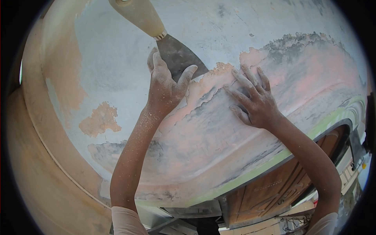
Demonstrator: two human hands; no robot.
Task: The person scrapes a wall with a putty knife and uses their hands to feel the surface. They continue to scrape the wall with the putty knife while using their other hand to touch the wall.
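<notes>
My left hand point(166, 84), coated in pale dust, holds a wide putty knife point(178, 55) by its dark metal blade, thumb on one side and fingers on the other. The knife's beige handle point(143, 17) points up and left. Its blade edge lies at the ragged border of the pale blue-grey layer point(113, 58) on the wall. To the right, my right hand point(254, 98) rests on the pink, peeled wall surface point(203, 137) with its dusty fingers apart and nothing in them.
A brown wooden door point(258, 196) stands below a green-edged arch point(231, 182). At the left, a tan curved border point(39, 98) runs along the wall. Tan and dark peeled patches mark the surface.
</notes>
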